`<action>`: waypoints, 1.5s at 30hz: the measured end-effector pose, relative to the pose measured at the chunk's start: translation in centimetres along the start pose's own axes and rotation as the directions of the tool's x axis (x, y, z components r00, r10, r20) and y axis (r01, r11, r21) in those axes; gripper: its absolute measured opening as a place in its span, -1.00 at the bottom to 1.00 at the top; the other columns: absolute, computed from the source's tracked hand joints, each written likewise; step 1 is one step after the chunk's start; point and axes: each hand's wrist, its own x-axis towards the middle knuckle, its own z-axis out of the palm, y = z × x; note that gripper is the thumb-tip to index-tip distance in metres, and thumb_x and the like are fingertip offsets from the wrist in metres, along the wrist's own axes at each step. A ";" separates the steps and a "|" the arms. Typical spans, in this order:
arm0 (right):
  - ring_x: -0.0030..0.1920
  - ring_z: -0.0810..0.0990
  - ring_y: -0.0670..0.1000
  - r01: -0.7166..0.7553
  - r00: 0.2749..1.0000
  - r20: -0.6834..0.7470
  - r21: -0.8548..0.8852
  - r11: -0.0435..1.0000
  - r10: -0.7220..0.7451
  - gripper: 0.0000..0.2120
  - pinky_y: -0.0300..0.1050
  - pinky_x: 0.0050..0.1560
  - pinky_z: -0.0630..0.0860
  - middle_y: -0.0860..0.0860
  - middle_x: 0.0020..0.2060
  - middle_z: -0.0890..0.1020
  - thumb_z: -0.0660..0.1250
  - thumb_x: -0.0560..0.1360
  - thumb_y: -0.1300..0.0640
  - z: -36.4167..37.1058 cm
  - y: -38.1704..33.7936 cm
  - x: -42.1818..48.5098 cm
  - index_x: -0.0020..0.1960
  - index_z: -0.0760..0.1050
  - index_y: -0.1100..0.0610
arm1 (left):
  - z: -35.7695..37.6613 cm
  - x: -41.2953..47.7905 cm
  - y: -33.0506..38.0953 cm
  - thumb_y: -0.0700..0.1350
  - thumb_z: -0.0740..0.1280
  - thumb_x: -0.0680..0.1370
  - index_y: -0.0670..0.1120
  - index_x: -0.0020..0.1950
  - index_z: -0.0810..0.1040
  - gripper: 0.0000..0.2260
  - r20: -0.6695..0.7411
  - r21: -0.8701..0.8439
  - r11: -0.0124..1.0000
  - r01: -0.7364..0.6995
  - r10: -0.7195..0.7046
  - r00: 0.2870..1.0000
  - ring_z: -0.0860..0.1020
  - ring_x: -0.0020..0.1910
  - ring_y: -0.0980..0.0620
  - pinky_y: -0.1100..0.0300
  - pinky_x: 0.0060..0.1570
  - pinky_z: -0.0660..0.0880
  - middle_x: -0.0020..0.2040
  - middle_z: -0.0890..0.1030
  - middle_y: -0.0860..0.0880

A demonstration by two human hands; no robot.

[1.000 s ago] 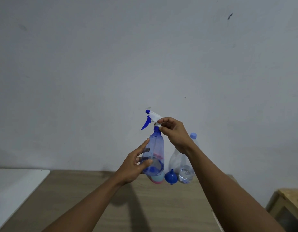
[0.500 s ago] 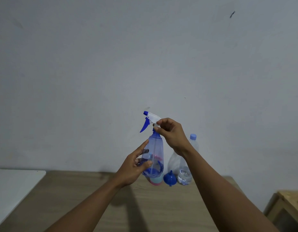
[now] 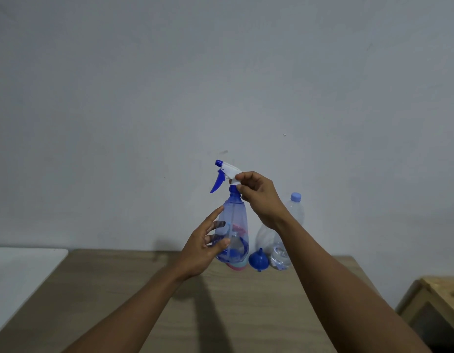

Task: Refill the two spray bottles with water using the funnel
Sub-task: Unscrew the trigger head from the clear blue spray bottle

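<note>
I hold a translucent blue spray bottle (image 3: 234,217) upright above the table's far edge. My left hand (image 3: 201,249) grips its lower body, thumb in front, index finger pointing up along the side. My right hand (image 3: 261,197) pinches the white and blue spray head (image 3: 227,170) at the neck; the nozzle points left. Behind the held bottle, the pink and teal base of a second bottle (image 3: 237,266) shows on the wooden table (image 3: 246,314), the rest of it hidden. A small blue funnel (image 3: 258,259) lies beside a clear water bottle (image 3: 296,212) with a pale blue cap.
A grey wall rises directly behind the table's far edge. A white surface (image 3: 22,271) adjoins the table on the left. A wooden frame or stool (image 3: 440,299) stands lower at the right.
Both hands keep their hold on the blue spray bottle at about the same spot. The view has drifted slightly.
</note>
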 end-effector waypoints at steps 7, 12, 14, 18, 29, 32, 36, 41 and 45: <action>0.00 0.69 0.08 0.043 0.997 -0.064 -0.006 0.999 -0.043 -0.83 -0.20 -0.05 0.64 0.10 0.05 0.69 0.41 0.53 0.30 0.0 0.7 0.7 0.09 0.57 0.14 | 0.2 -0.2 -1.6 -0.02 0.47 0.50 0.33 0.47 0.25 -0.35 0.011 -0.009 1.000 0.005 -0.005 1.000 0.55 0.27 -0.04 0.00 0.13 0.61 0.37 0.47 0.08; -0.02 0.71 0.04 0.167 0.935 -0.327 0.074 0.983 -0.134 -0.84 -0.18 -0.04 0.58 0.19 0.01 0.70 0.41 0.52 0.30 -1.5 0.5 1.7 0.06 0.56 0.12 | 0.2 -1.7 -4.0 -0.08 0.49 0.49 0.35 0.46 0.22 -0.31 0.017 0.036 0.999 -0.017 0.017 1.000 0.53 0.29 0.08 0.12 0.17 0.58 0.35 0.45 0.14; -0.07 0.69 -0.02 0.189 0.899 -0.419 0.097 0.977 -0.132 -0.85 -0.21 -0.10 0.53 0.24 0.02 0.69 0.40 0.53 0.29 -2.7 0.5 1.8 0.05 0.54 0.10 | 0.3 -2.6 -5.7 -0.18 0.49 0.50 0.33 0.46 0.15 -0.25 0.008 0.044 0.999 0.011 -0.011 1.000 0.51 0.30 0.16 0.20 0.18 0.55 0.36 0.43 0.15; -0.02 0.68 0.02 0.097 0.892 -0.448 0.067 0.993 -0.057 -0.87 -0.15 -0.06 0.56 0.17 -0.02 0.70 0.40 0.54 0.24 -5.3 3.1 0.3 0.05 0.55 0.06 | 0.7 -4.7 -9.4 -0.16 0.49 0.49 0.20 0.49 0.16 -0.28 -0.018 0.152 0.987 0.049 -0.047 0.999 0.49 0.31 0.19 0.25 0.25 0.48 0.38 0.41 0.15; -0.25 0.68 -0.03 -0.470 0.875 -0.239 -0.207 0.858 0.422 -0.83 -0.10 -0.10 0.57 0.11 -0.21 0.69 0.34 0.51 0.41 -6.6 23.0 -10.1 -0.07 0.58 0.16 | 3.0 -8.9 -17.7 0.05 0.40 0.46 0.12 0.42 0.29 -0.44 -0.048 0.211 0.974 0.082 -0.074 0.996 0.39 0.36 0.22 0.47 0.30 0.27 0.36 0.33 0.34; -0.22 0.67 0.02 -0.556 0.829 -0.220 -0.211 0.804 0.515 -0.86 -0.32 -0.26 0.52 0.14 -0.16 0.67 0.31 0.54 0.39 -6.1 26.0 -11.8 0.01 0.59 0.23 | 3.2 -9.3 -19.1 -0.10 0.43 0.47 0.38 0.40 0.20 -0.34 -0.080 0.250 0.964 0.090 -0.072 0.994 0.34 0.37 0.32 0.50 0.30 0.25 0.35 0.28 0.42; -0.22 0.59 0.02 -0.588 0.809 -0.218 -0.255 0.768 0.547 -0.88 -0.42 -0.30 0.49 0.09 -0.19 0.64 0.28 0.57 0.37 -5.5 28.4 -13.0 0.01 0.58 0.26 | 2.9 -10.4 -21.0 -0.11 0.45 0.48 0.16 0.47 0.19 -0.34 -0.064 0.258 0.948 0.184 -0.174 0.983 0.33 0.39 0.26 0.32 0.33 0.37 0.40 0.23 0.29; -0.23 0.57 0.00 -0.631 0.776 -0.236 -0.298 0.716 0.585 -0.87 -0.38 -0.32 0.50 0.08 -0.19 0.63 0.28 0.56 0.38 -5.2 29.7 -13.3 0.05 0.57 0.27 | 3.2 -11.2 -21.4 -0.26 0.46 0.50 0.00 0.45 0.17 -0.35 -0.101 0.205 0.940 0.273 -0.257 0.961 0.36 0.29 0.45 0.55 0.16 0.35 0.38 0.28 0.18; -0.21 0.59 0.02 -0.644 0.764 -0.258 -0.343 0.684 0.591 -0.89 -0.21 -0.27 0.48 0.03 -0.18 0.65 0.33 0.55 0.28 -4.9 30.5 -13.4 -0.04 0.56 0.09 | 2.4 -11.1 -21.8 -0.13 0.44 0.53 -0.04 0.52 0.16 -0.34 -0.061 0.266 0.932 0.247 -0.240 0.969 0.33 0.33 0.43 0.45 0.26 0.38 0.41 0.30 0.19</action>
